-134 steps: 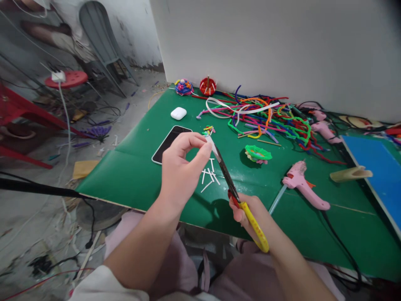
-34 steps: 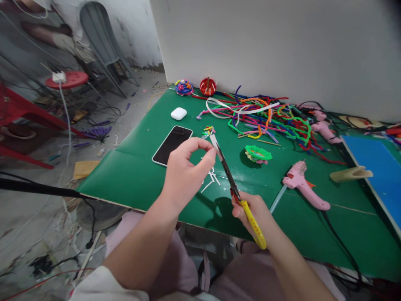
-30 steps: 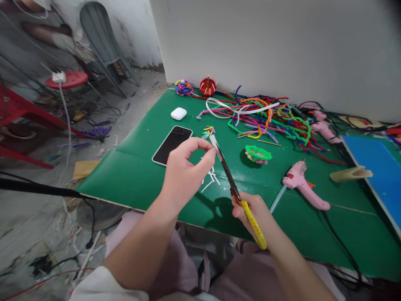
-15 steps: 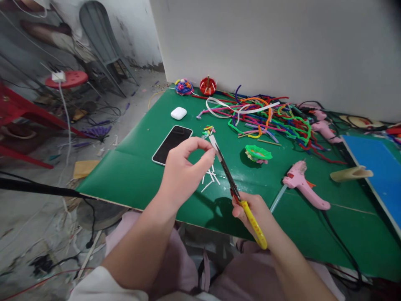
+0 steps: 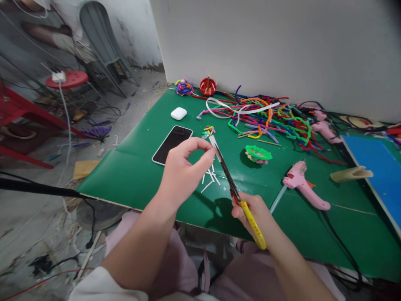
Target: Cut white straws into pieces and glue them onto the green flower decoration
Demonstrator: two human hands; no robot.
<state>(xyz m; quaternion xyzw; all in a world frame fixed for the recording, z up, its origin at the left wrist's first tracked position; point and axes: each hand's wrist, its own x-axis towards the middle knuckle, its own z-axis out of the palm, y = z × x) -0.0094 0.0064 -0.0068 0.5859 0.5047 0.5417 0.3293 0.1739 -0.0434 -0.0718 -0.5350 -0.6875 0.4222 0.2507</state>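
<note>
My left hand [image 5: 183,171] pinches a small white strip [image 5: 212,140] between thumb and forefinger, above the green table. My right hand [image 5: 255,213] is closed round yellow-handled scissors [image 5: 254,225]. Their dark blades point up and away, with the tips at the white strip beside my left fingertips. Below them on the table lie several narrow white cut pieces [image 5: 216,179]. A little pile of small coloured bits [image 5: 208,128] sits just beyond. Behind my left hand is a phone [image 5: 172,144] with a dark screen.
A white earbud case [image 5: 178,113] lies beyond the phone. Tangled colourful pipe cleaners [image 5: 266,117] spread along the back. To the right are a green woven piece [image 5: 258,153], a pink glue gun [image 5: 302,186] with its cord, and a blue board [image 5: 376,167]. A person sits far left.
The scissors' yellow handle and my right hand have shifted very slightly left. My left hand stays in place with the white strip.
</note>
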